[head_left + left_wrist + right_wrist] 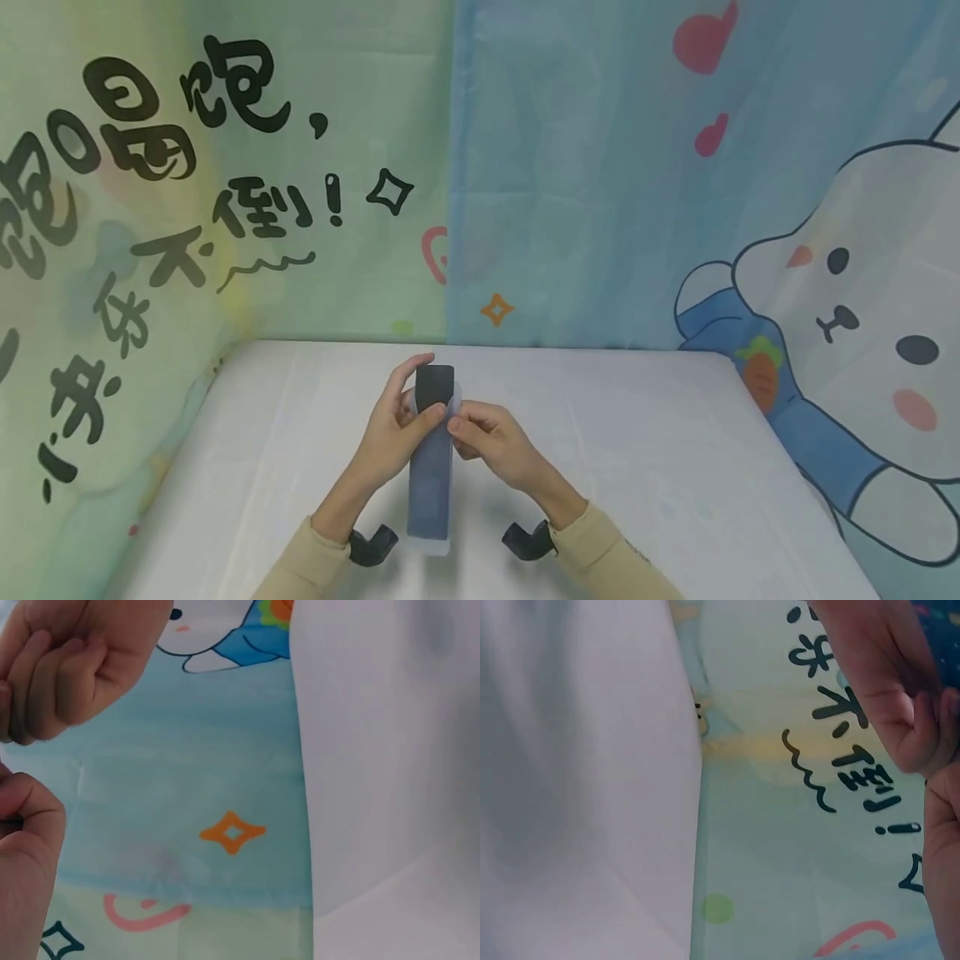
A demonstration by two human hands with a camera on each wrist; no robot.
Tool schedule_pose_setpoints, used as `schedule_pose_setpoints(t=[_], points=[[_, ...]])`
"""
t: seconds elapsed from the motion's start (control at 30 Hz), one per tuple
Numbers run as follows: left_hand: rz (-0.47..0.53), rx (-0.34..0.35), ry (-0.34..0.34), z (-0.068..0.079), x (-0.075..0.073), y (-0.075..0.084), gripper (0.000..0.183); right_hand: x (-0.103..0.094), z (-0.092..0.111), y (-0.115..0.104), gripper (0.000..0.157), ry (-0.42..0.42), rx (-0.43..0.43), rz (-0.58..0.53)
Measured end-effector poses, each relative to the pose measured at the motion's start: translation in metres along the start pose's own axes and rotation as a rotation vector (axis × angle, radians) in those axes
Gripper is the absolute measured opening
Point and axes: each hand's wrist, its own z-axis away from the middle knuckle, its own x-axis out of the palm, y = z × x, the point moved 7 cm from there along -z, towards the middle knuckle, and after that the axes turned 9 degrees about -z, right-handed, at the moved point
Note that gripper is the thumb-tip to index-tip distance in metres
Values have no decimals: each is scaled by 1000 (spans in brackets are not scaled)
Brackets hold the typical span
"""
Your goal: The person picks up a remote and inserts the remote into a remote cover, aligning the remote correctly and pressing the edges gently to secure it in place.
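A long, narrow blue-grey case (431, 483) with a black top end (435, 385) and a pale translucent edge stands nearly upright in front of me in the head view. My left hand (386, 437) grips its upper part, thumb across the front and index finger raised beside the black end. At the right edge, just below the black part, my right hand (497, 437) pinches with thumb and curled fingers. Only the hands show in the wrist views: my right hand (79, 675) above my left in one, my left hand (889, 682) above my right in the other.
A white-covered table (637, 467) lies under the hands. Dark wrist-camera mounts (373, 546) stick out at both cuffs. Behind stands a printed curtain (562, 208) with black lettering at left and a cartoon rabbit (877, 317) at right.
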Motion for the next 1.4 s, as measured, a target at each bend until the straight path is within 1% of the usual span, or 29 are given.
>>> schedule_pose_setpoints(t=[0.1, 0.2, 0.33, 0.5, 0.57, 0.67, 0.77, 0.9, 0.97, 1.03, 1.1, 1.13, 1.27, 1.33, 1.4], points=[[-42, 15, -3, 0, -1, 3, 60, 3, 1, 2, 32, 28, -5, -25], [-85, 21, -23, -1, -1, 6, 57, 6, 3, 3, 31, 95, 13, -81], [-154, 24, -40, -4, -3, 11, 55, 7, 4, 3, 30, 248, 62, -175], [-196, 8, -70, -6, -3, 13, 55, 3, 4, 5, 33, 467, 175, -289], [-195, 4, -71, -7, -3, 13, 55, 0, 1, 5, 33, 528, 213, -327], [-208, -7, -65, -7, -4, 10, 55, -3, -3, 4, 35, 577, 249, -368], [-217, -29, -61, -6, -4, 7, 57, -7, -7, 4, 37, 595, 287, -399], [-230, -47, -52, -5, -6, 6, 57, -11, -12, 6, 39, 593, 314, -422], [-241, -45, -51, -4, -7, 7, 57, -10, -12, 7, 38, 570, 315, -427], [-257, -41, -52, -3, -7, 8, 57, -9, -10, 7, 37, 528, 310, -396], [-274, -24, -27, -2, -9, 9, 55, -5, -9, 6, 34, 471, 300, -334], [-278, -14, -8, -2, -10, 10, 54, -4, -8, 6, 33, 442, 291, -284], [-275, 17, 89, -1, -14, 10, 51, -1, -6, 4, 29, 363, 282, -52], [-273, 22, 129, -1, -16, 10, 51, -2, -3, 3, 29, 336, 294, 71], [-287, 25, 166, -2, -20, 10, 52, -2, -1, 3, 28, 283, 305, 172]])
